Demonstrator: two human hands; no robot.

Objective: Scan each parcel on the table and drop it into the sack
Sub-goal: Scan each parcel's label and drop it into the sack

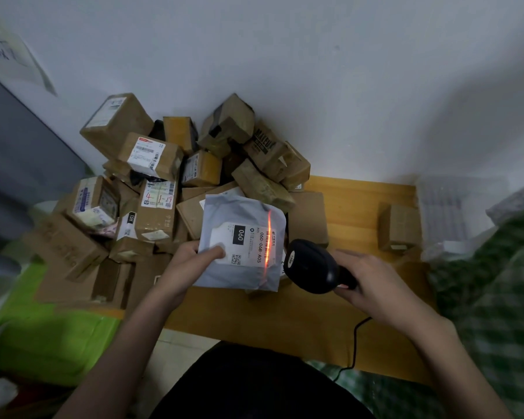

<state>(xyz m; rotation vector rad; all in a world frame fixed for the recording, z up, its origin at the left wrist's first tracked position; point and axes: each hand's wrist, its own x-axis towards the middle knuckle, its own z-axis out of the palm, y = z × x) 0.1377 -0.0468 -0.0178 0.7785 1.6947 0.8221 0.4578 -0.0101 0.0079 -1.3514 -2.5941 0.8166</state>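
Now the left hand (191,255) pinches a grey mailer (242,240) above the table (354,207); the right hand (372,285) grips a scanner (312,266), its red line crossing the label.

— Item: soft parcels?
— One grey poly mailer (242,241) is counted, bearing one white label (244,245).
— Item: scanners?
— One black handheld scanner (312,266) is recorded, with one black cable (355,343).
— Item: cardboard boxes?
— A heap of brown boxes (164,189) is listed at roughly twenty; an exact figure cannot be given, since many are overlapped. One further box (399,227) is entered apart, at the right.
— Item: hands?
— Two are noted: left hand (191,264), right hand (372,282).
— Item: tables?
— One wooden table (357,204).
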